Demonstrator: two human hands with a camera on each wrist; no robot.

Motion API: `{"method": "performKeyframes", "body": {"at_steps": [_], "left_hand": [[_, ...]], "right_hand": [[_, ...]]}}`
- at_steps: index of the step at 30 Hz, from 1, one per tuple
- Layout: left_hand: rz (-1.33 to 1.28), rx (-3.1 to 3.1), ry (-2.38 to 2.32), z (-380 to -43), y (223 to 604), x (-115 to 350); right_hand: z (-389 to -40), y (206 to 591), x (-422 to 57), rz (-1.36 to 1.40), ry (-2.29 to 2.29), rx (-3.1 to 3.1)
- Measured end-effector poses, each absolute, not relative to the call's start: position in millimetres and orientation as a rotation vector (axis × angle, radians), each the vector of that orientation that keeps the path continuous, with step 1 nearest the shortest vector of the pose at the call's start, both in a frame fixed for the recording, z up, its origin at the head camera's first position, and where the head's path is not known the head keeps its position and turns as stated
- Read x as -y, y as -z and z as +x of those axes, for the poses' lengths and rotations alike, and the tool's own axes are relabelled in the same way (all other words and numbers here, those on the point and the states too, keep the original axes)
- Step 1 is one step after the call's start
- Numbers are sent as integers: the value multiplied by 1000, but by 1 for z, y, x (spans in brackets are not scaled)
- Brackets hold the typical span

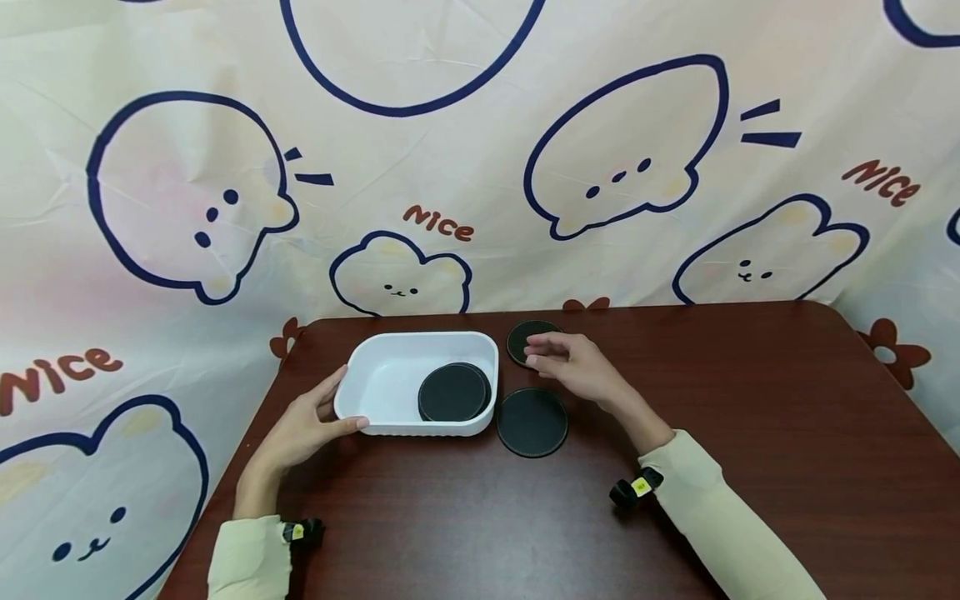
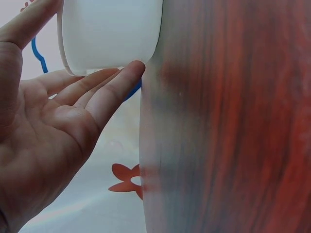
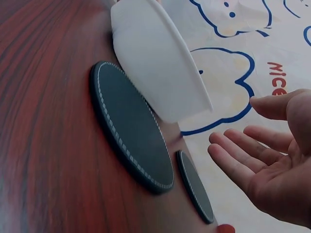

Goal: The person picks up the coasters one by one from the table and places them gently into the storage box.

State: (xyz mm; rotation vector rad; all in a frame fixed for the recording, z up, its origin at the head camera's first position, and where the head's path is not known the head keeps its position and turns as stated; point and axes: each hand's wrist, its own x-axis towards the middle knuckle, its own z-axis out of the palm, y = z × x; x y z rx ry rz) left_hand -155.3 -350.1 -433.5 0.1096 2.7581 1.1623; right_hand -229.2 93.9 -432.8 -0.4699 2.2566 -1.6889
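A white rectangular tray (image 1: 382, 375) with rounded corners stands at the back left of the table. My left hand (image 1: 303, 425) holds its left end, thumb at the near corner and fingers along the side; the left wrist view shows fingertips against the tray wall (image 2: 112, 34). Round black coasters (image 1: 453, 392) lie overlapped in the tray's right half. To the right of the tray, a near coaster (image 1: 532, 423) lies flat, with pale edge stitching visible in the right wrist view. My right hand (image 1: 581, 367) hovers, holding nothing, and partly covers the far coaster (image 1: 517, 343) from above.
The dark brown wooden table (image 1: 735, 417) extends to the right and toward me. Behind it hangs a pale cloth (image 1: 495, 150) with cartoon figures, close to the table's back edge. Each sleeve carries a small black wrist device (image 1: 636, 487).
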Motion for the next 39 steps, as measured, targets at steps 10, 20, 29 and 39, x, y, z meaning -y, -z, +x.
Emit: {"method": "performKeyframes", "body": {"at_steps": [10,20,29,39], "left_hand": [[97,-2753,-1161,-155,433,350],[64,-2737,-1172,-157,435,348],[70,-2744,-1169,-155,435,347],[87,-2748,-1171,-154,435,349]], "right_hand": [[-225,441,-116,-488,1623,-2356],[-219,447,-139,-495,1533,-2393],[-214,450,-144,-518,1275,-2562],[-206,454,-128,-707,1152,-2617]]}}
